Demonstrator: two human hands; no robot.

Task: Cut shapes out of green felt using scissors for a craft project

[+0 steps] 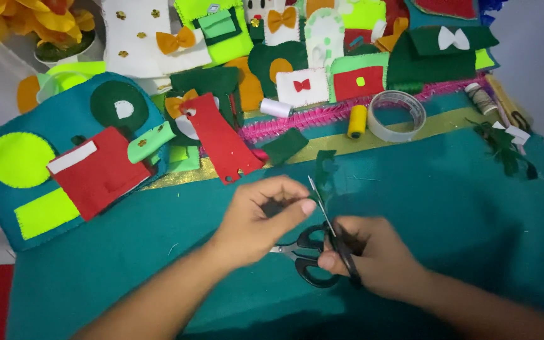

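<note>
Scissors with black handles [313, 255] sit clamped in our right hand [373, 258], our left hand [262, 217] pinching limp, featherlight dark green felt strip [323, 173] near its lower end.

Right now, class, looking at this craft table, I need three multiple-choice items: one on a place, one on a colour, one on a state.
1. Where does the roll of clear tape lie?
A. right of the yellow thread spool
B. on the big red felt piece
C. under the scissors

2. What colour is the cloth covering the work surface?
A. orange
B. teal
C. white

3. What is the right hand doing?
A. resting flat and empty
B. lifting the tape
C. gripping the black-handled scissors

Answers:
1 A, the tape sits just to the spool's right on the yellow strip.
2 B, teal fabric spreads under both hands.
3 C, its fingers close around the scissors' handles while the left hand pinches a small dark green felt piece by the blades.
</note>
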